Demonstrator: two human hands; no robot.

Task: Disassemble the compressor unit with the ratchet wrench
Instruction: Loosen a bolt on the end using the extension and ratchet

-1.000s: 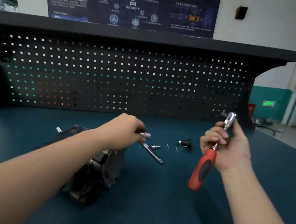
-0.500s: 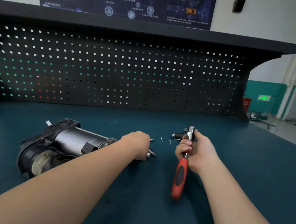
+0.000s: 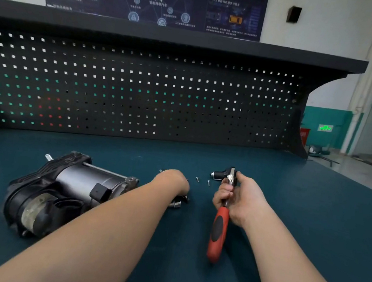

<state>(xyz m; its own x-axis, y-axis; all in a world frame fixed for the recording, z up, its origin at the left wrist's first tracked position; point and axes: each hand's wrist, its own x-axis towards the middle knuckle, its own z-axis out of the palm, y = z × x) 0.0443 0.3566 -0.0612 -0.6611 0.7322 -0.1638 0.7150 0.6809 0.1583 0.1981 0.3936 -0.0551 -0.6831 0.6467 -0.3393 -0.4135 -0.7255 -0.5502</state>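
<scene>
The black and grey compressor unit [image 3: 64, 193] lies on its side on the left of the teal bench top [image 3: 310, 228]. My right hand [image 3: 238, 202] is closed around the shaft of the ratchet wrench [image 3: 218, 230], whose red and black handle points toward me and whose metal head points away. My left hand [image 3: 172, 184] rests on the bench right of the compressor, curled over small metal parts; a silver socket [image 3: 175, 204] shows just under its fingers. Whether the hand grips those parts is hidden.
Two small screws [image 3: 203, 180] lie between my hands. A short black part [image 3: 219, 175] lies just beyond the wrench head. A dark pegboard [image 3: 139, 92] with a shelf above walls off the back of the bench.
Both hands came down from mid-air to the bench. The left hand moved right, off the compressor, and settled over the small parts. The wrench dropped lower, its handle toward me.
</scene>
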